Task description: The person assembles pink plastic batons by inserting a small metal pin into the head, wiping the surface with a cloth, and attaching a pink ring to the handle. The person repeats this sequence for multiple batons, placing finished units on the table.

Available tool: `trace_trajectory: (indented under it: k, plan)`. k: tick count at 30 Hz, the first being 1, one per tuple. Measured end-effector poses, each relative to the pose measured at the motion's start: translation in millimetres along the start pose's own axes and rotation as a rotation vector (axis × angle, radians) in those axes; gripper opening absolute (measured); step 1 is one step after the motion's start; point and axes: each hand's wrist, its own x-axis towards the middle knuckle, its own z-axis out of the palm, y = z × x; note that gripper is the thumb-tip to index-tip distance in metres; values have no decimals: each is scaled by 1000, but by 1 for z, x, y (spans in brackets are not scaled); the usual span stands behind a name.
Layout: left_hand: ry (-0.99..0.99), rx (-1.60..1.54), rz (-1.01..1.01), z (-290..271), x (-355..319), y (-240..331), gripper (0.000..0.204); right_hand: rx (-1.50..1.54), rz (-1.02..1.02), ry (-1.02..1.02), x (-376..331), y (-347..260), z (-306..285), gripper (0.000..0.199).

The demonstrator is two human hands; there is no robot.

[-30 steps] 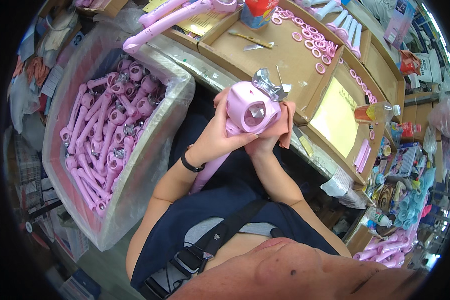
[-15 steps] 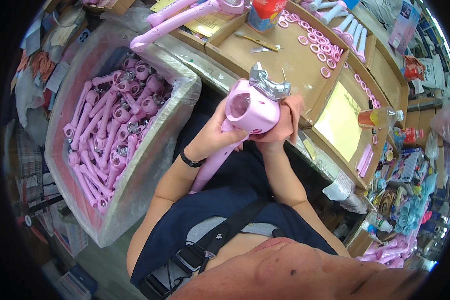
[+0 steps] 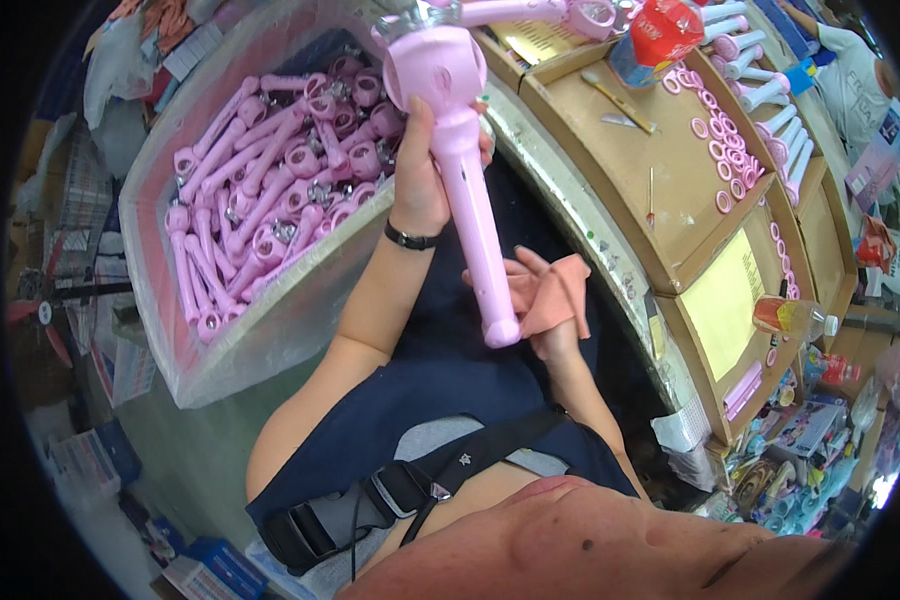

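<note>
Pink handheld fan (image 3: 460,150): it is held upright above the person's lap, round head uppermost and near the top edge of the head view, long handle running down to a rounded butt just above the right hand.

Head view. The left hand (image 3: 422,175) is wrapped around the upper handle, just under the head, fingers closed behind it and thumb lying up along the side; a black wristband (image 3: 410,238) sits at the wrist. The grip is high on the handle, which leaves the lower length exposed and, in my judgement, keeps the piece steady for wiping or checking. The right hand (image 3: 545,310) lies lower, in the lap, just beside the handle's lower end, loosely clasping a peach cloth (image 3: 560,295) draped over the fingers; whether the cloth touches the handle cannot be told.

To the person's left stands a large box lined with clear plastic (image 3: 270,330), heaped with many like pink fans (image 3: 270,200). It stands close enough to be reached without rising.

To the right, a cardboard-topped bench (image 3: 670,200) carries a row of pink rings (image 3: 725,160), small hand tools (image 3: 620,100), a red container (image 3: 665,30), spare pink handles (image 3: 770,90) and a yellow sheet (image 3: 725,300), all laid out within arm's reach. An orange bottle (image 3: 790,315) lies at the bench edge.
</note>
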Motion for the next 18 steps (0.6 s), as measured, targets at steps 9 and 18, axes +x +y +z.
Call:
trace_trajectory:
  k: [9, 18]
  plan:
    - [113, -84, 72, -23, 7, 13, 63, -135, -918, 304, 19, -151, -50, 13]
    - [223, -201, -77, -52, 18, 16, 52, -1786, -916, 909, 42, -171, -77, 46]
